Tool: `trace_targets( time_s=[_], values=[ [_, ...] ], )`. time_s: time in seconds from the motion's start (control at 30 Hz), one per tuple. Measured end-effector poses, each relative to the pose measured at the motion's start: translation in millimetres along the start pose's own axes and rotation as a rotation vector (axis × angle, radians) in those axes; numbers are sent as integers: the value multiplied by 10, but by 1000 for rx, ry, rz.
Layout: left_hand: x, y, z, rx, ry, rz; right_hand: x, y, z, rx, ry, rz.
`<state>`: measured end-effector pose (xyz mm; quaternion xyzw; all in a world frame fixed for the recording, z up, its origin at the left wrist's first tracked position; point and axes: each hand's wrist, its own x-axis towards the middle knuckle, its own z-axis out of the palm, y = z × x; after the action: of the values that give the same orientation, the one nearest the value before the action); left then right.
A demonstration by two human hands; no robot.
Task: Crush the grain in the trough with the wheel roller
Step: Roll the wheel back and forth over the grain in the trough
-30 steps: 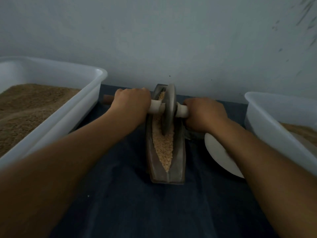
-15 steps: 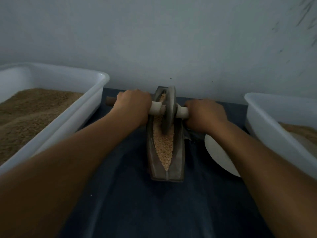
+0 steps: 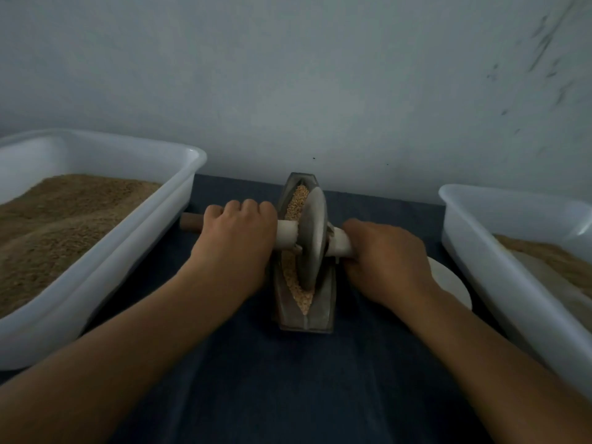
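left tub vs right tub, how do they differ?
The left tub is heaped nearly to its rim with brown ground material; the right tub holds a much shallower layer. The left tub shows more of its length in view, while the right tub is cut off by the frame edge. A white plate lies partly beside the right tub; none is seen by the left tub. Both are white plastic, rectangular, and flank the trough.

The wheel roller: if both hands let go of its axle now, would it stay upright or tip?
The wheel roller would probably tip: its disc is thin-edged and stands in the narrow trough. It looks dense, likely heavy. Only the left hand and right hand on the axle seem to steady it.
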<state>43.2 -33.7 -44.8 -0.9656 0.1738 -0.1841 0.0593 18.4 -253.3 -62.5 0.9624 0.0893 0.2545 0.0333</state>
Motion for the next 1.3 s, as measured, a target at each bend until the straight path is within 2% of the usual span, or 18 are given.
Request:
trace_targets(
  time_s=[0.1,0.23,0.43,0.73,0.87,1.13,1.3],
  values=[
    [8,-54,27,-45,-33,25,-8,-22,-2,-31,41,-23],
    [214,-106,88,-74,-85,24,140,-11,60,-92,-7,-15],
    [535,-117,220,-40,-37,13,557,115,213,-87,-215,133],
    [879,-145,281,-41,23,-4,1044,258,334,-73,-413,170],
    [829,-116,303,-27,70,-5,987,283,355,-62,-388,150],
    [532,-119,267,-70,37,24,605,167,220,-26,-288,142],
    [207,-61,190,-109,102,11,255,48,80,-50,-156,88]
  ],
)
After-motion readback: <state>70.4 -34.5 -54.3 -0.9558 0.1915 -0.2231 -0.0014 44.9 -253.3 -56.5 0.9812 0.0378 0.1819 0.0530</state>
